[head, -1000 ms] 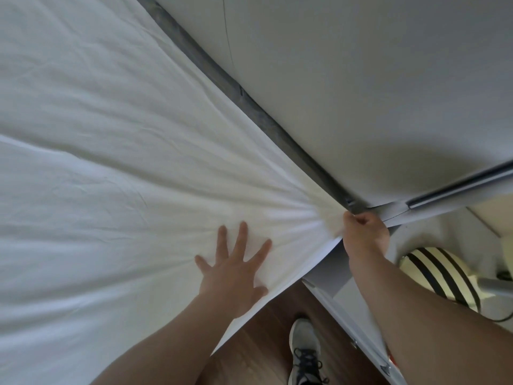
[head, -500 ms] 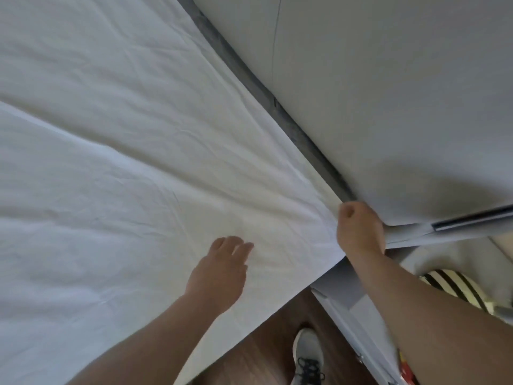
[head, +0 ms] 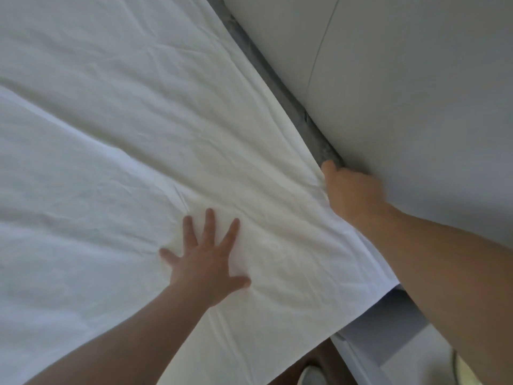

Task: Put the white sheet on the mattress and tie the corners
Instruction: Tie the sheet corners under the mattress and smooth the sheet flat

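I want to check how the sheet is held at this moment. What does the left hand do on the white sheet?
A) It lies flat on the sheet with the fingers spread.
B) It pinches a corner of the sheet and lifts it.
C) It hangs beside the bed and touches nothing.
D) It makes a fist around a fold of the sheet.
A: the left hand lies palm down on the white sheet with straight, spread fingers, while the right hand is at the sheet's edge.
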Demonstrator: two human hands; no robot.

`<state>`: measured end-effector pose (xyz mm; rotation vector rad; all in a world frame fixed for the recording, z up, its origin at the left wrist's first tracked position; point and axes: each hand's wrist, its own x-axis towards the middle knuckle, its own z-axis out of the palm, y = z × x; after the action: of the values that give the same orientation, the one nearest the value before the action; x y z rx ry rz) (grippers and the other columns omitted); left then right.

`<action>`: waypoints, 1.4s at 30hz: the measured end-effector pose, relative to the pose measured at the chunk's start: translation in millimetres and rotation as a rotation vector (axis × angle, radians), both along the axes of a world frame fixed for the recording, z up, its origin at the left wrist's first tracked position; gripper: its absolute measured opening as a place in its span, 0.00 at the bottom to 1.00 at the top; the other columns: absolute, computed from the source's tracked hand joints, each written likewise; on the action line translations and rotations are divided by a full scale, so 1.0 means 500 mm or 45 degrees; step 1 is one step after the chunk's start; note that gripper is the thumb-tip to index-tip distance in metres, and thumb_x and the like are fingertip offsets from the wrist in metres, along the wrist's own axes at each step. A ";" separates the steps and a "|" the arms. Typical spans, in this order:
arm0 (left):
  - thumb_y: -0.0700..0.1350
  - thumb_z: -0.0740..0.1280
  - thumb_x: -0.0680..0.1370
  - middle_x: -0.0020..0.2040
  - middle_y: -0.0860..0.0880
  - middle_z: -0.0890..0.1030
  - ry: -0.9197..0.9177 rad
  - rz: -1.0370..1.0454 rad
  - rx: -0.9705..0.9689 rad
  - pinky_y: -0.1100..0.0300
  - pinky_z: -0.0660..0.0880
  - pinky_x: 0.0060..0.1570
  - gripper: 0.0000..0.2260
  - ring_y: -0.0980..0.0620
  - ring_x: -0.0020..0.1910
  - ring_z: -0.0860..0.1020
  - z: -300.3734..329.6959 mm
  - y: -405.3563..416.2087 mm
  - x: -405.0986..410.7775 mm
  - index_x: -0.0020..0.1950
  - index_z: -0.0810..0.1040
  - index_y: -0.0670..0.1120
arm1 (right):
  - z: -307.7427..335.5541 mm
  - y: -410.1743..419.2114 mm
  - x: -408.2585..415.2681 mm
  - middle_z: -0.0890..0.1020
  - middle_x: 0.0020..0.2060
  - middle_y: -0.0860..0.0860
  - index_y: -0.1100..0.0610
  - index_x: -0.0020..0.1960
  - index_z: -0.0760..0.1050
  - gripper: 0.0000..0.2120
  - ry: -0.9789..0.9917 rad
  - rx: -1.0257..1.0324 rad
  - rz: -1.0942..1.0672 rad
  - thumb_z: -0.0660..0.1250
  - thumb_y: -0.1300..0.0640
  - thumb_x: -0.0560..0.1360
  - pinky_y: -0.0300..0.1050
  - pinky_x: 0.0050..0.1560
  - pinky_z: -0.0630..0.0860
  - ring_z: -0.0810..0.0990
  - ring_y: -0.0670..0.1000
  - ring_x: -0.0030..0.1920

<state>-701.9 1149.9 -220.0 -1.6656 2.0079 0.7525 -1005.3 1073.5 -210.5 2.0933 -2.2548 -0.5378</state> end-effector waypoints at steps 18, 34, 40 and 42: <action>0.67 0.69 0.75 0.75 0.51 0.18 0.009 -0.536 0.180 0.17 0.44 0.68 0.49 0.34 0.73 0.20 0.034 0.119 -0.155 0.77 0.30 0.70 | 0.001 0.320 -0.129 0.82 0.33 0.58 0.61 0.47 0.73 0.06 -0.021 0.032 -0.336 0.66 0.58 0.78 0.49 0.26 0.78 0.83 0.59 0.29; 0.56 0.63 0.83 0.76 0.52 0.71 0.280 -0.190 0.134 0.51 0.68 0.73 0.25 0.48 0.75 0.68 0.172 -0.101 -0.095 0.79 0.66 0.55 | 0.109 0.207 -0.077 0.84 0.45 0.50 0.56 0.56 0.73 0.06 -0.075 0.409 -0.415 0.60 0.59 0.80 0.44 0.39 0.76 0.85 0.54 0.46; 0.60 0.67 0.80 0.85 0.48 0.49 0.101 0.089 0.126 0.43 0.61 0.78 0.37 0.42 0.83 0.47 0.169 -0.284 0.082 0.84 0.53 0.56 | 0.169 -0.096 0.104 0.80 0.49 0.51 0.53 0.58 0.70 0.14 -0.414 0.170 -0.252 0.54 0.44 0.84 0.49 0.45 0.75 0.81 0.58 0.48; 0.60 0.68 0.80 0.85 0.50 0.43 0.075 0.119 0.119 0.39 0.62 0.77 0.38 0.42 0.83 0.42 0.165 -0.327 0.118 0.84 0.50 0.58 | 0.176 -0.192 0.155 0.80 0.47 0.52 0.54 0.58 0.69 0.14 -0.431 0.138 -0.159 0.54 0.45 0.85 0.49 0.44 0.73 0.81 0.59 0.46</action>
<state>-642.7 986.5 -137.5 -1.7114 1.9134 0.9247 -927.9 977.3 -122.3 2.2542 -2.6054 -0.3354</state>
